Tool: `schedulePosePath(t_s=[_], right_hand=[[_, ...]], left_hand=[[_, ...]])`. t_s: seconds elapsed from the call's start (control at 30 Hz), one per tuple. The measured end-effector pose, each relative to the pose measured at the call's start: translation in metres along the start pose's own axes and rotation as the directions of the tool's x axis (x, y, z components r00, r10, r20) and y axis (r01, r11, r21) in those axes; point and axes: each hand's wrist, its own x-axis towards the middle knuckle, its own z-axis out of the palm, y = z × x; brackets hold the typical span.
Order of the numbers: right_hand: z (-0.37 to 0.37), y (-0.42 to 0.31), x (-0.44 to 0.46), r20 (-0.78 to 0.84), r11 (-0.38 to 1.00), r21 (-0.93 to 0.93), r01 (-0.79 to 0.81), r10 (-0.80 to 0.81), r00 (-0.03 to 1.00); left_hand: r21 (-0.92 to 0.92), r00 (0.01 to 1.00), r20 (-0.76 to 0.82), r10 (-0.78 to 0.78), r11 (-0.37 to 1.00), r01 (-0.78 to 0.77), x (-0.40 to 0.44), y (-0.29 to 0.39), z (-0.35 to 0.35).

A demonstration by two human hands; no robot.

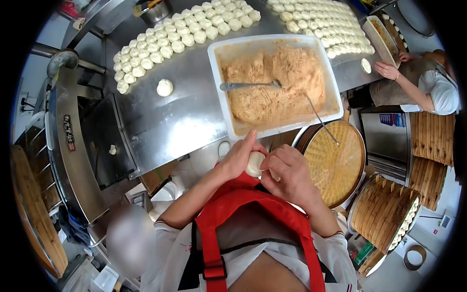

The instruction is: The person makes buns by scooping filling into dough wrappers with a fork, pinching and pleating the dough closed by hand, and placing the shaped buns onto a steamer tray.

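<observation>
The bun [254,164] is between the person's two hands, in front of the chest and just short of the table's edge. The left hand [237,156] is curled round it and cradles it from the side, thumb pointing up toward the table. The right hand [290,174] has its fingers bent inward and pinches the dough at the bun's near right side. Both forearms come in over a red apron [248,196] worn on a white top.

Just beyond the hands, a white tub [332,73] stands at the table's front edge, filled with a pale orange-brown filling [265,109]. A metal spoon [248,86] lies across the filling, and a thin metal utensil [323,120] leans out over the near right rim. To the right, below table height, sits a round steamer [335,163] with a yellow woven base.

On the steel table [143,104], left of the tub, a single bun [165,87] stands apart. Farther back, finished buns [185,31] fill slanting rows, and a second block of buns [323,24] lies behind the tub to the right. At the far right a co-worker's hand [386,70] reaches beside a flat piece of dough [366,65], near a long white tray [382,40].
</observation>
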Motion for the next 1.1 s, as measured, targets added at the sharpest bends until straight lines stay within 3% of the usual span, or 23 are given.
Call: schedulePosePath(t_s=[0.23,0.37,0.47,0.57,0.67,0.8,0.9,1.1], right_hand=[[-0.003,0.003,-0.003,-0.026,0.998,0.025,-0.055,0.056,0.998],[-0.016,-0.004,-0.005,0.048,0.973,0.171,-0.153,0.147,0.988],[-0.027,-0.008,-0.006,0.05,0.958,0.234,-0.165,0.158,0.986],[-0.027,-0.006,-0.008,0.011,0.974,0.152,-0.17,0.17,0.985],[-0.023,-0.006,-0.009,-0.077,0.962,0.194,-0.192,0.21,0.975],[-0.028,-0.002,-0.012,-0.158,0.942,0.236,-0.237,0.279,0.947],[-0.028,-0.004,-0.01,-0.217,0.922,0.265,-0.283,0.343,0.914],[-0.024,0.005,-0.014,-0.23,0.971,0.185,-0.153,0.195,0.954]], left_hand=[[0.004,0.999,0.046,0.006,1.0,-0.006,0.011,-0.005,0.008],[0.004,0.99,0.14,-0.03,1.0,0.03,0.013,-0.007,0.006],[-0.351,0.963,0.266,-0.05,0.925,0.145,0.007,-0.004,0.005],[-0.49,0.954,0.293,-0.064,0.847,0.207,0.006,0.0,0.006],[-0.567,0.972,0.235,0.012,0.814,0.127,0.013,-0.004,0.012],[-0.592,0.95,0.311,-0.012,0.779,0.204,0.01,0.016,0.005],[-0.573,0.971,0.237,0.01,0.809,0.132,0.009,0.019,0.007],[-0.548,0.982,0.188,0.011,0.831,0.096,0.014,0.024,0.016]])
